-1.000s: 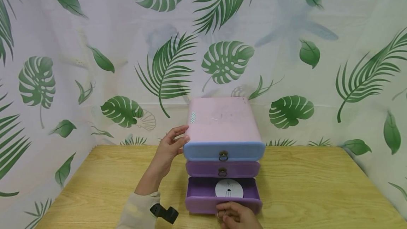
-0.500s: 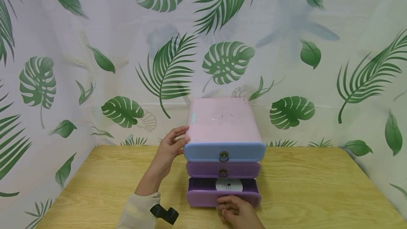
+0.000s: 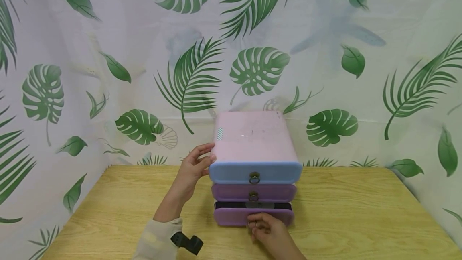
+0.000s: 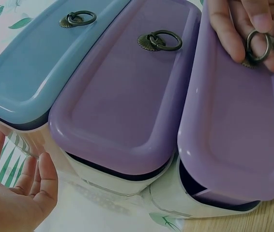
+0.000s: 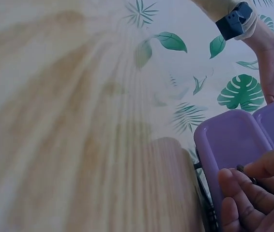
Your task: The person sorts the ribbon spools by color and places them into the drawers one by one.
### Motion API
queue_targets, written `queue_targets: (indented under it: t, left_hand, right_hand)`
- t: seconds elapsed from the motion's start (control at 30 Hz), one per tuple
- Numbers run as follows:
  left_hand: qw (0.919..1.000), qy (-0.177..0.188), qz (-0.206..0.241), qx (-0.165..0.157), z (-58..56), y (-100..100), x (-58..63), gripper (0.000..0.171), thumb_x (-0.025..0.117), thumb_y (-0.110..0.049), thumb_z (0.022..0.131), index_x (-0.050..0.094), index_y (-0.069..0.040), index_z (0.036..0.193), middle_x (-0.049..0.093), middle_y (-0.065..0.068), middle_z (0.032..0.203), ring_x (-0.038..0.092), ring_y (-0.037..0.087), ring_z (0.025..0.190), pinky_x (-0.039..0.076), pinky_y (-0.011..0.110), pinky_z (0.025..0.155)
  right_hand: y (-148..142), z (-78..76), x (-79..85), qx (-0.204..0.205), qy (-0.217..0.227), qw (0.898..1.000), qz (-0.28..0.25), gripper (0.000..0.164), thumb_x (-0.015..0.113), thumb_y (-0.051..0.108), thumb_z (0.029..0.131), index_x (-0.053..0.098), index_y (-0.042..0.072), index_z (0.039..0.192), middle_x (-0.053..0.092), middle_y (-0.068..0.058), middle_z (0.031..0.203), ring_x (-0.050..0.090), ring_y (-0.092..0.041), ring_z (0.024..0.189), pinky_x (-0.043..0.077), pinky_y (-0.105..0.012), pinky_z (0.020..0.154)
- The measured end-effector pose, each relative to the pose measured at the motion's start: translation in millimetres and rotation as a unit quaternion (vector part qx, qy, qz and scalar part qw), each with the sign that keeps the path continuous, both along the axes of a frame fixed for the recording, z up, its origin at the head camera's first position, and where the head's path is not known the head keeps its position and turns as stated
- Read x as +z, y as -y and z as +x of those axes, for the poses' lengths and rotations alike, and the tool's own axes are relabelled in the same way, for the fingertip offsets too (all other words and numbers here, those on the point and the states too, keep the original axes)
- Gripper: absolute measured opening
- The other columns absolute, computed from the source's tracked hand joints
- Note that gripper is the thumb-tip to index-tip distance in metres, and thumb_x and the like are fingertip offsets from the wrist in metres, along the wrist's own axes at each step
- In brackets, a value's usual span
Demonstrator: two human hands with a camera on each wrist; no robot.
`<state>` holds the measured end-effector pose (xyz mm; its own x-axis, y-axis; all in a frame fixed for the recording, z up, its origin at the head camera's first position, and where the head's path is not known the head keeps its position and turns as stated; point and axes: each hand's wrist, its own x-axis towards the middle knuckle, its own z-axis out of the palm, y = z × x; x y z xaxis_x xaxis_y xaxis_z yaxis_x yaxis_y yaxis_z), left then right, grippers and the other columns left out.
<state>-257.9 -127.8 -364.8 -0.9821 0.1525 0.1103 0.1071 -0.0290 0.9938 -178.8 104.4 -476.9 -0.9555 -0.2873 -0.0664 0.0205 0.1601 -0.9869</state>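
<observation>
A small chest of three drawers, its top pink (image 3: 252, 135), stands on the wooden table. The top drawer (image 3: 227, 173) has a blue front; both lower fronts are purple. My left hand (image 3: 191, 169) touches the chest's left side with relaxed fingers. Down at the bottom drawer (image 3: 231, 216), which is slightly pulled out, my right hand (image 3: 272, 234) pinches the metal ring pull (image 4: 268, 47) between thumb and fingers. Through the narrow gap above that drawer's front shows a strip of a disc (image 3: 260, 205); the rest of it is hidden.
Bare wooden tabletop (image 3: 346, 212) extends on both sides of the chest. Behind it hangs a white cloth (image 3: 317, 87) printed with green leaves. A black wrist strap with a small device (image 3: 187, 242) is on the left sleeve.
The right hand has pushed the bottom drawer inward, so its opening has narrowed and most of the white disc is now covered. The left hand has stayed in place.
</observation>
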Motion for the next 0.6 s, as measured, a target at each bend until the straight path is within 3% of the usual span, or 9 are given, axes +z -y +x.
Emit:
queue_targets:
  t: [0.2, 0.6]
  left_hand:
    - [1.0, 0.002, -0.002, -0.001, 0.3, 0, 0.4, 0.043, 0.057, -0.014, 0.095, 0.049, -0.009, 0.138, 0.042, 0.012, 0.144, 0.053, 0.01, 0.103, 0.048, 0.029, 0.082]
    - [1.0, 0.002, -0.002, -0.003, 0.0, 0, -0.6, 0.044, 0.057, -0.013, 0.096, 0.048, -0.008, 0.138, 0.041, 0.013, 0.144, 0.053, 0.011, 0.104, 0.049, 0.026, 0.08]
  right_hand:
    - [1, -6.7, -2.2, -0.01, -0.04, 0.999, 0.015, 0.029, 0.057, -0.007, 0.088, 0.058, -0.013, 0.116, 0.066, -0.022, 0.1, 0.063, -0.014, 0.074, 0.055, -0.026, 0.068]
    - [0, -12.9, -3.5, -0.01, -0.047, 0.999, -0.001, 0.031, 0.055, -0.009, 0.088, 0.056, -0.015, 0.118, 0.065, -0.026, 0.103, 0.063, -0.012, 0.075, 0.055, -0.025, 0.069]
